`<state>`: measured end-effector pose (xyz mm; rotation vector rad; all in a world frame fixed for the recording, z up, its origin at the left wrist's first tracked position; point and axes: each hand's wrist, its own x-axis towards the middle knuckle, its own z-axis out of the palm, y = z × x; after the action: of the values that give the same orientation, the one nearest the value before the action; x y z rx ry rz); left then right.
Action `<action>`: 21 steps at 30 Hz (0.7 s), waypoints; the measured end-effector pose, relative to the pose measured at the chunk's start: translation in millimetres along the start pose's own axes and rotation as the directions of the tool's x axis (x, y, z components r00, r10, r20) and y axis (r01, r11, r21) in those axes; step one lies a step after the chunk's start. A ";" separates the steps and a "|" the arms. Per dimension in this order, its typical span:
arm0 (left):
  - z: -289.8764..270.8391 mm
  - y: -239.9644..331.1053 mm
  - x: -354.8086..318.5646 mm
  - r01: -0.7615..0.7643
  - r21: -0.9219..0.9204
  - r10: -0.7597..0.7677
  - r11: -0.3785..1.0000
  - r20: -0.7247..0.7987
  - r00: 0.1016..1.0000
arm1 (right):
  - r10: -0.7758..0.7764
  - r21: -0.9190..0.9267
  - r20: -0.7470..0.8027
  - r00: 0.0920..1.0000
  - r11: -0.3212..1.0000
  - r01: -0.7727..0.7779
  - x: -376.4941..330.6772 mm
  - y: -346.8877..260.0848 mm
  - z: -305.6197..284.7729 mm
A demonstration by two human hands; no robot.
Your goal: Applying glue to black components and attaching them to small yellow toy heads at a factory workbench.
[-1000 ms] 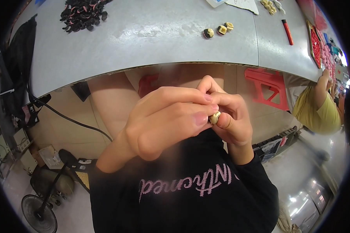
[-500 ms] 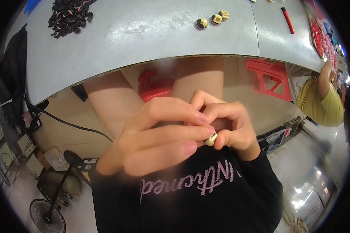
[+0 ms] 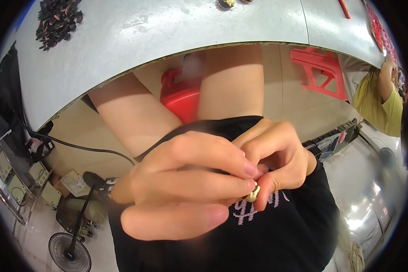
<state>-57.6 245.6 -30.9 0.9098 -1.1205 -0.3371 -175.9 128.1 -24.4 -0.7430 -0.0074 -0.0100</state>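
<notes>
Close to my body, above my black shirt, both hands meet around a small cream-and-black moulded piece (image 3: 253, 193). My left hand (image 3: 181, 181) is closed, its fingertips pressed at the piece's left and upper side. Curled in from the other side, my right hand (image 3: 281, 156) has its thumb against the piece and its index finger bent above. Fingers cover most of the piece, so only a cream edge with a dark part shows. On the grey table (image 3: 167, 31), similar cream-and-black pieces (image 3: 225, 4) are cut off by the upper picture edge.
A pile of small black and pink parts (image 3: 58, 25) lies at the table's far left. A red pen-like stick (image 3: 344, 8) is at the upper right. Red stools (image 3: 181, 97) stand below the table. A floor fan (image 3: 70, 253) is lower left; a person in yellow-green (image 3: 381, 102) is at right.
Both hands, still together on the small piece, sit lower in the picture. The view has shifted, so the table and its pieces appear higher and partly leave the top edge.
</notes>
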 end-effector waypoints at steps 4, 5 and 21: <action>-1.2 1.7 -0.9 0.005 0.031 -0.005 1.000 0.010 1.000 | 0.044 -0.089 -0.005 0.999 0.995 -0.044 2.1 -7.6 1.2; -1.3 1.8 -1.2 0.007 0.039 -0.008 0.999 0.013 1.000 | 0.098 -0.120 0.000 0.995 0.988 -0.098 1.6 -8.7 0.4; 4.6 28.0 -15.8 0.096 0.012 -0.096 0.995 -0.004 0.995 | 0.086 -0.096 -0.025 0.996 0.992 -0.087 -3.1 -2.7 4.6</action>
<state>-74.0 270.8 -18.7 0.9769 -1.0792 -0.4079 -179.1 129.2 -19.2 -0.8401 0.0450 0.0652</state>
